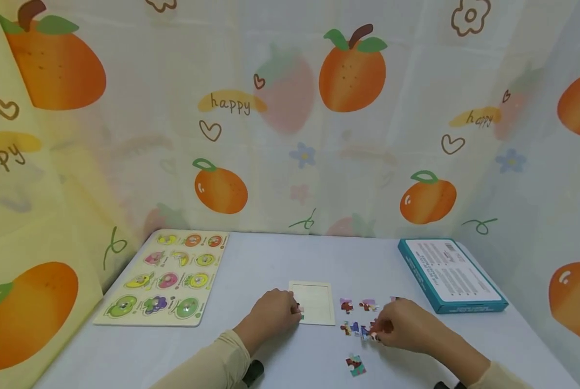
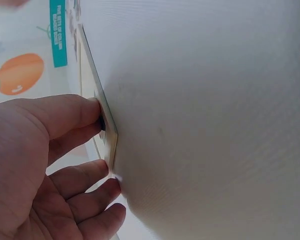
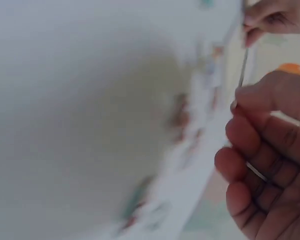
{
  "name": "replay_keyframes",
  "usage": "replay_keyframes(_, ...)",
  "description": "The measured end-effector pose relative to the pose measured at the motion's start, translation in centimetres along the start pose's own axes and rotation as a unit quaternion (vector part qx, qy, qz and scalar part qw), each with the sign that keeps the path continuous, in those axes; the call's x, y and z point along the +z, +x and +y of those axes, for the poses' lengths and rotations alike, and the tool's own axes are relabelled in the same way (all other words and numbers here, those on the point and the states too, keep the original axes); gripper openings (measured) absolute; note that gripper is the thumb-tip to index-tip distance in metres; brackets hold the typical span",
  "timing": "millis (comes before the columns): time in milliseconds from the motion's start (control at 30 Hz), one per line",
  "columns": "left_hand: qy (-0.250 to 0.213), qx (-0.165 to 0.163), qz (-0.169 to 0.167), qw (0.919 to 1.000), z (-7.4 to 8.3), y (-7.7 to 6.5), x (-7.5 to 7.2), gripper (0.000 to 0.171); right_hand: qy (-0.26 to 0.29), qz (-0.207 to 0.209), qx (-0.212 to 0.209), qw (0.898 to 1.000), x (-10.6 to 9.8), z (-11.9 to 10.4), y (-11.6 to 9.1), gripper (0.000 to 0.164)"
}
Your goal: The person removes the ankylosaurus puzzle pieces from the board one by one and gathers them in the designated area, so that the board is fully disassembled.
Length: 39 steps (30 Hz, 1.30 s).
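A: Where's the puzzle tray (image 1: 314,302)?
B: On the bench (image 1: 270,270), left hand (image 1: 270,313) pinching its corner. Right hand (image 1: 402,324) curls over loose pieces (image 1: 360,319) beside it; its grip is hidden, blurred.

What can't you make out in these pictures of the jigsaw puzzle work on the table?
- Head view: the piece under the left hand at the puzzle tray corner is mostly covered by fingers.
- Head view: the right hand hides what it touches among the loose jigsaw pieces.
- Head view: print on the teal box is too small to read.
- Right wrist view: motion blur smears the pieces.
- Left wrist view: the tray shows edge-on only.
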<state>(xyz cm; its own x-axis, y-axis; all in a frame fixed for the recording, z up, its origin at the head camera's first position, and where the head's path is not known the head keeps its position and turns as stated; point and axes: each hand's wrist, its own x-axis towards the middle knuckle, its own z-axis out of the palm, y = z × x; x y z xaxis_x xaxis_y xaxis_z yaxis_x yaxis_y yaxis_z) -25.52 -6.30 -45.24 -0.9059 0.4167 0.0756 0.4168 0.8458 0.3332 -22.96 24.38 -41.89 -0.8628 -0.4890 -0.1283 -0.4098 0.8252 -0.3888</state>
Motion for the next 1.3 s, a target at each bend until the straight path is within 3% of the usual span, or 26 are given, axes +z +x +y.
replay_keyframes(167,-0.004,-0.008,-0.005,0.9999,-0.2,-0.1,0.0,0.013,0.057,-0.022,-0.038,0.997,1.6,2.5,-3.1,0.008)
replay_keyframes(367,-0.003,0.000,0.004,1.0000,-0.4,-0.1,0.1,0.014,0.033,-0.042,-0.055,0.997,1.8,2.4,-2.8,0.012)
replay_keyframes(500,-0.006,0.000,-0.001,1.0000,-0.4,0.0,0.4,0.019,0.014,-0.036,-0.056,0.998,0.8,0.4,-0.9,0.016)
replay_keyframes(633,-0.011,-0.015,-0.003,0.9998,-0.3,0.1,0.4,0.016,-0.011,-0.002,-0.064,0.998,0.5,-2.5,2.6,0.009)
replay_keyframes(800,0.001,-0.048,0.003,0.9988,-0.2,0.2,0.6,0.026,-0.057,0.030,-0.076,0.995,2.1,-5.7,7.8,0.007)
replay_keyframes(933,0.009,-0.034,0.002,0.9994,-0.3,0.0,0.7,0.028,-0.105,0.035,-0.079,0.991,3.6,-7.3,10.7,0.008)
replay_keyframes(1067,0.008,-0.014,-0.006,0.9998,-0.4,-0.1,0.6,0.036,-0.132,0.039,-0.062,0.989,4.3,-8.3,11.9,0.004)
replay_keyframes(1300,0.005,-0.017,-0.050,0.9986,-0.6,0.1,-0.2,0.059,-0.146,0.049,-0.057,0.986,4.4,-9.1,12.3,0.012)
